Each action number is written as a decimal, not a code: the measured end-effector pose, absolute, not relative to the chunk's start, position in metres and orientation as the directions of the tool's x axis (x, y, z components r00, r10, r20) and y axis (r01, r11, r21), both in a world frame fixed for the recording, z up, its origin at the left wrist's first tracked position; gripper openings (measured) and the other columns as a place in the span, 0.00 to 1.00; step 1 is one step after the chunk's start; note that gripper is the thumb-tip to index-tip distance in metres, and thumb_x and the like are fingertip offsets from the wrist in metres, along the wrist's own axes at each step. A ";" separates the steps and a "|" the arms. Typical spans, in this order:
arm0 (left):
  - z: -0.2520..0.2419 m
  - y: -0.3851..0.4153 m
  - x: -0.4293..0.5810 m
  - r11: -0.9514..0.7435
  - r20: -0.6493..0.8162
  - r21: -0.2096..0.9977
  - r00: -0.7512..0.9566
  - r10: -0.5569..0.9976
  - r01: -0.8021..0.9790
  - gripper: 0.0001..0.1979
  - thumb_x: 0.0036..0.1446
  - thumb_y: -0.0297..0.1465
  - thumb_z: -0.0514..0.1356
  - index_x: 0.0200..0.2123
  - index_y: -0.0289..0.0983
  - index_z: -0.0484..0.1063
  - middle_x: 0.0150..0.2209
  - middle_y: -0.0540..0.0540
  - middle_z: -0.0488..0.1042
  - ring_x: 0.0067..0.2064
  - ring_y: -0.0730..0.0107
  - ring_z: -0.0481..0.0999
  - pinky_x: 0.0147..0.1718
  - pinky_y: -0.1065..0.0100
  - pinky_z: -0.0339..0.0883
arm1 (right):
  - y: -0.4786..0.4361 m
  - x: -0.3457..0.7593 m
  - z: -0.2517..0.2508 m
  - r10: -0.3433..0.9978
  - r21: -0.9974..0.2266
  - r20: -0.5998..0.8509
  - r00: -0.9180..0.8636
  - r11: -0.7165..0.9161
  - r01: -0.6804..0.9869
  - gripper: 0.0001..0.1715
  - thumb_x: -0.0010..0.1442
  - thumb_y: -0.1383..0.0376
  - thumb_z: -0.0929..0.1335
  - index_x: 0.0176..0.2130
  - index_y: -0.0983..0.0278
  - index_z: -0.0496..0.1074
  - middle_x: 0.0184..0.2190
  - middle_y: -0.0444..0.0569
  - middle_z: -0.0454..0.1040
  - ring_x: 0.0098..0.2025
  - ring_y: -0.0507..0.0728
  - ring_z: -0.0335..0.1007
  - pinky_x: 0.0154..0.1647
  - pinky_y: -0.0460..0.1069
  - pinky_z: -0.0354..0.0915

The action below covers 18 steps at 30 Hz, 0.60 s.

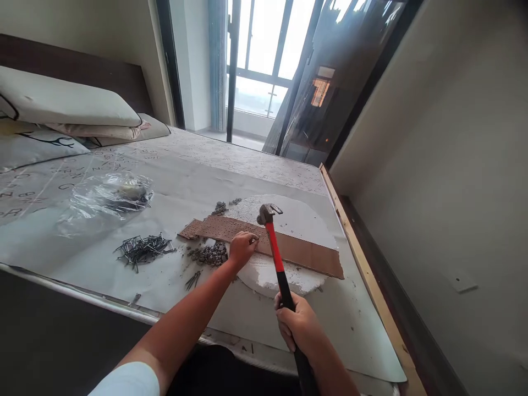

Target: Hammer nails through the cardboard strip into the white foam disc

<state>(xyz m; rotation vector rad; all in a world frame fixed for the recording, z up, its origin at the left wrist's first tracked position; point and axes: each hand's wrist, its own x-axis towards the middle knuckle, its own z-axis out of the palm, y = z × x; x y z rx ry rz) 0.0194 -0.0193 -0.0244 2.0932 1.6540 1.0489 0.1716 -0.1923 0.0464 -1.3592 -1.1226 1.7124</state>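
My right hand (297, 324) grips the black end of a claw hammer (274, 247) with a red handle; its steel head is raised just above a long brown board (305, 252). The board has many small holes at its left end and lies across a round white foam slab (297, 220). My left hand (242, 246) rests on the board's near edge, fingertips pinched together right under the hammer head, apparently holding a nail upright; the nail itself is too small to see clearly.
A pile of long nails (143, 248) and a heap of short nails (210, 255) lie on the sheet-covered bed (103, 220). A crumpled clear plastic bag (108, 201) is at left, pillows (66, 104) behind it. A wooden bed edge (371, 280) runs along the right wall.
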 end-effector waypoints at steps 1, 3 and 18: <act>-0.024 -0.019 0.019 -0.305 0.371 0.607 0.078 0.925 0.734 0.08 0.51 0.29 0.56 0.31 0.40 0.76 0.31 0.46 0.77 0.39 0.64 0.72 0.39 0.65 0.64 | -0.192 0.171 0.046 0.886 -0.911 -0.407 -0.224 -0.413 0.023 0.05 0.43 0.67 0.60 0.27 0.61 0.57 0.07 0.31 0.51 0.07 0.46 0.45 0.09 0.43 0.43; -0.024 -0.020 0.019 -0.293 0.371 0.598 0.066 0.926 0.746 0.08 0.51 0.28 0.56 0.30 0.40 0.76 0.31 0.46 0.77 0.38 0.64 0.72 0.38 0.66 0.63 | -0.192 0.170 0.046 0.873 -0.899 -0.435 -0.218 -0.435 0.053 0.05 0.42 0.68 0.59 0.26 0.61 0.57 0.08 0.31 0.52 0.07 0.46 0.46 0.09 0.43 0.44; -0.028 -0.022 0.017 -0.359 0.404 0.606 0.114 0.908 0.710 0.06 0.48 0.26 0.57 0.28 0.38 0.75 0.31 0.46 0.76 0.38 0.65 0.72 0.41 0.65 0.63 | -0.196 0.170 0.034 0.896 -0.909 -0.392 -0.209 -0.412 -0.059 0.05 0.42 0.66 0.59 0.26 0.61 0.57 0.08 0.31 0.51 0.07 0.45 0.43 0.08 0.42 0.42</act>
